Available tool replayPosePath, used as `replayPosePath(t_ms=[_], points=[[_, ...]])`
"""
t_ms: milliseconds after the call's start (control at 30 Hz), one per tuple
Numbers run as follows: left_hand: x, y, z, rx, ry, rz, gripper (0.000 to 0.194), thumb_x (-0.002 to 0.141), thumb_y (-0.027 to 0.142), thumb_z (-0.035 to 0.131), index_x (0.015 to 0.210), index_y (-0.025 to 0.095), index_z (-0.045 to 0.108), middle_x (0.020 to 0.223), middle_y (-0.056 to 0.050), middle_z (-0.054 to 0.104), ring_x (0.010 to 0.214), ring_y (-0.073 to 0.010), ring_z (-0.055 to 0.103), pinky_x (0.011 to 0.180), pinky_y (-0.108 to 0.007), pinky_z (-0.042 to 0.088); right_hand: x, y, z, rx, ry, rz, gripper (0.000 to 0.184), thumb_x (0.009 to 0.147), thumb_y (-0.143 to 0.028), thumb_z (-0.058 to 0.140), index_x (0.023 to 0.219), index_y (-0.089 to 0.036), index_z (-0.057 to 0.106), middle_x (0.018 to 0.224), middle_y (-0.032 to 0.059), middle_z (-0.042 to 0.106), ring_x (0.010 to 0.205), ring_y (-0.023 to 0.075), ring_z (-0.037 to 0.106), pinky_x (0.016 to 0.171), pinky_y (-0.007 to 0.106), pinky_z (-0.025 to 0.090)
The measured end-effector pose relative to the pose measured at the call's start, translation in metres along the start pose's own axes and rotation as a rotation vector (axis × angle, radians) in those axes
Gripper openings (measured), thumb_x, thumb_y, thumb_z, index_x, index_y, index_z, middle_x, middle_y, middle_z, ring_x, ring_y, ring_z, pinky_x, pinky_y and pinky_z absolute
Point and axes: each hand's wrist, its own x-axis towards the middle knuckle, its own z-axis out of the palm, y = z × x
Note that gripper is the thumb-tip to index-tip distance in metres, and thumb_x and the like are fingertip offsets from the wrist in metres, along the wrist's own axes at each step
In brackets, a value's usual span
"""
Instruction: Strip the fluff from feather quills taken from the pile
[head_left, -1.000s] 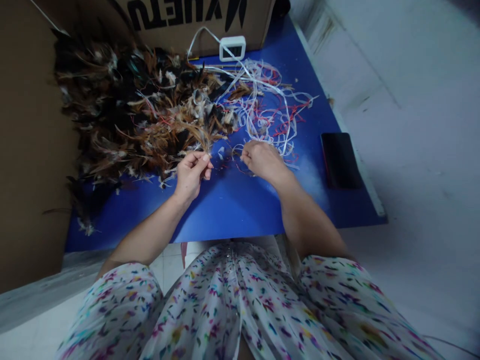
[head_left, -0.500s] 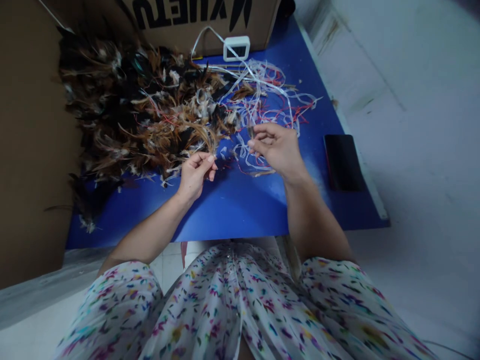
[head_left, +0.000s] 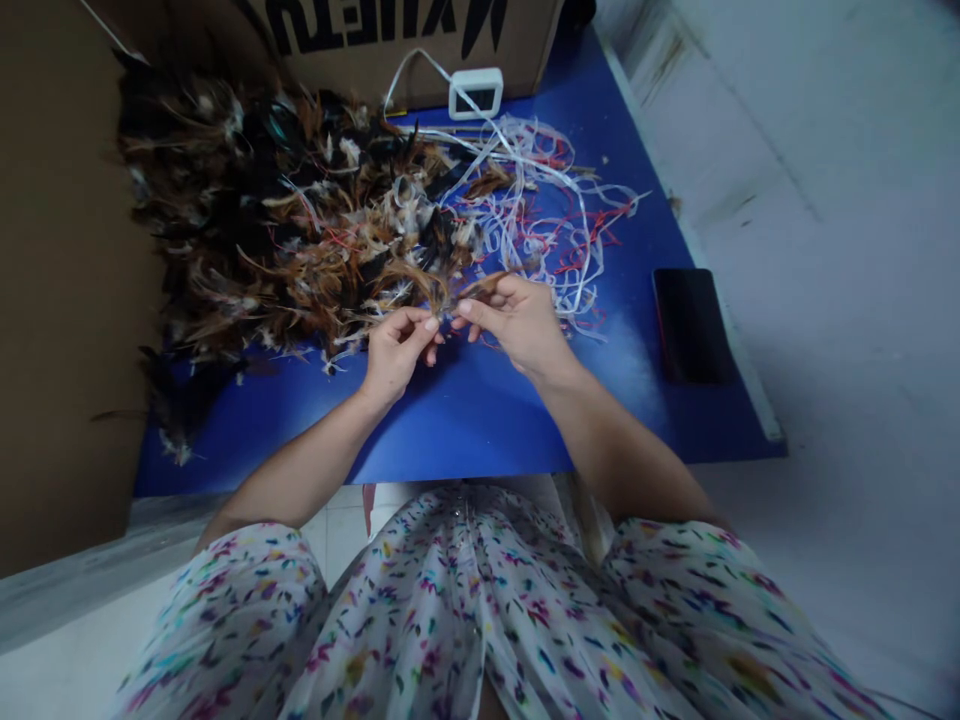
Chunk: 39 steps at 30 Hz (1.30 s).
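My left hand pinches a small tuft of brown feathers at the near edge of a big feather pile. Close by on the right, my right hand is closed, with a brown feather lying between thumb and fingers. The two sets of fingertips nearly meet over the blue table. Whether the tuft and the feather touch is too blurred to tell. Behind my right hand spreads a tangle of white ribbon and red string.
A cardboard box with black lettering stands at the back, a small white-framed device before it. Another cardboard panel rises on the left. A dark phone lies near the right edge, beside the wall.
My right hand has moved left and slightly down, from over the ribbon tangle to beside my left hand. A brown feather now shows in it. My left hand has barely shifted.
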Motion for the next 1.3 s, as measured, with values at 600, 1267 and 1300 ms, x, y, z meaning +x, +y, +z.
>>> replayPosePath(t_ms=[600, 1267, 1300], points=[[-0.002, -0.002, -0.001, 0.245, 0.044, 0.218, 0.037, 0.084, 0.053, 0.077, 0.078, 0.017, 0.07, 0.06, 0.004, 0.067, 0.04, -0.0035, 0.054, 0.04, -0.014, 0.043, -0.003, 0.0, 0.013, 0.042, 0.064, 0.076, 0.047, 0.056, -0.046, 0.095, 0.073, -0.016, 0.063, 0.06, -0.0017, 0.065, 0.054, 0.0114, 0.064, 0.045, 0.021, 0.047], [-0.005, -0.005, -0.004, 0.331, 0.066, 0.19, 0.037, 0.086, 0.055, 0.074, 0.081, 0.018, 0.071, 0.059, 0.003, 0.067, 0.042, -0.0055, 0.056, 0.043, -0.017, 0.044, -0.004, 0.001, 0.013, -0.009, 0.089, 0.106, 0.038, 0.061, -0.039, 0.093, 0.069, -0.016, 0.064, 0.061, -0.0001, 0.068, 0.054, 0.0103, 0.063, 0.046, 0.02, 0.048], [-0.005, -0.006, -0.004, 0.344, 0.071, 0.188, 0.038, 0.086, 0.056, 0.074, 0.082, 0.018, 0.071, 0.06, 0.003, 0.067, 0.042, -0.0056, 0.056, 0.044, -0.017, 0.044, -0.004, 0.001, 0.013, -0.009, 0.086, 0.117, 0.041, 0.059, -0.042, 0.095, 0.069, -0.016, 0.064, 0.061, -0.0004, 0.067, 0.054, 0.0105, 0.063, 0.046, 0.02, 0.047]])
